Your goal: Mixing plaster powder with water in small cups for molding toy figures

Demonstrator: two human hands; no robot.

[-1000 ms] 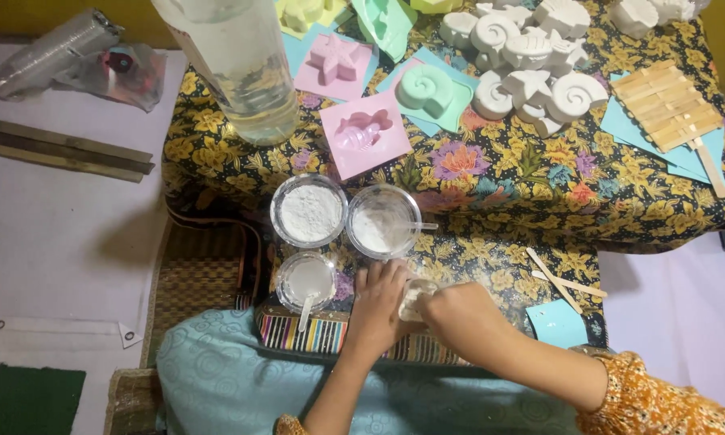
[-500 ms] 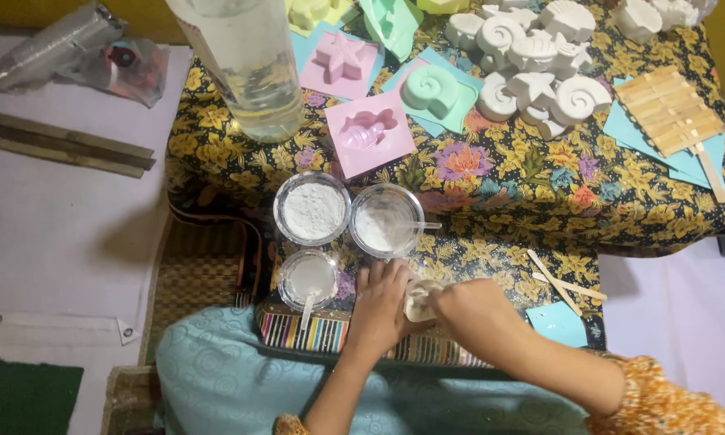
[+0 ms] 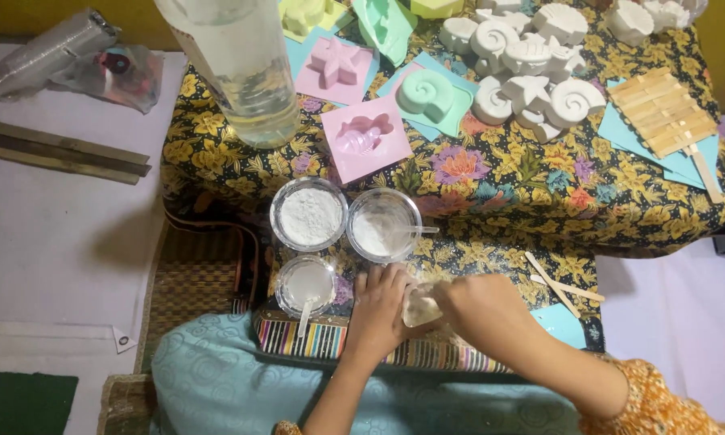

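My left hand (image 3: 382, 310) and right hand (image 3: 483, 310) both pinch a small clear mold (image 3: 420, 308); three cups (image 3: 308, 214) of white powder sit at eleven o'clock.

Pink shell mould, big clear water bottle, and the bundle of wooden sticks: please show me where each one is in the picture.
Pink shell mould (image 3: 365, 137): head view, on the raised shell shape at its middle.
Clear water bottle (image 3: 241, 72): head view, on its side wall.
Bundle of wooden sticks (image 3: 660, 111): head view, on the middle of the stack.
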